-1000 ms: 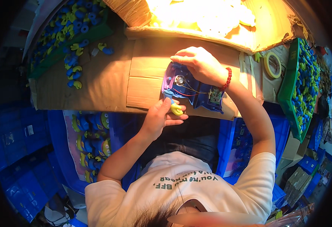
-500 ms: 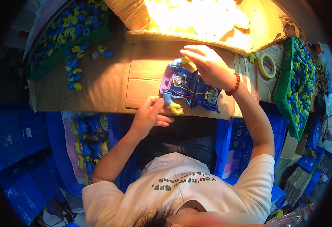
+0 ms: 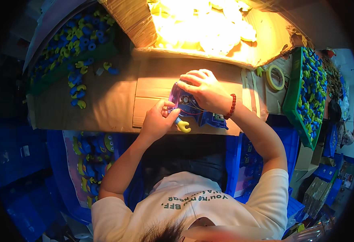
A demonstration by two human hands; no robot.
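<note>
Open blue shell [image 3: 190, 107] on cardboard [image 3: 150, 89], under both hands.
Left hand [image 3: 159, 120] narrowed at the yellow-ended arm [image 3: 182, 126]; right hand [image 3: 207, 92] over far edge, grips unclear. We judge uneven pressure could unseat the arm; dragging fingers, the wires [image 3: 192, 114].

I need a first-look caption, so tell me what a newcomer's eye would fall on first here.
First comes the glaring, washed-out pile in the cardboard box at top centre. Below it, the left hand and right hand are on an opened blue toy body shell with wires showing, a yellow-tipped toy arm jutting from its near side. At far right, a green tray brims with blue-and-yellow pieces.
</note>
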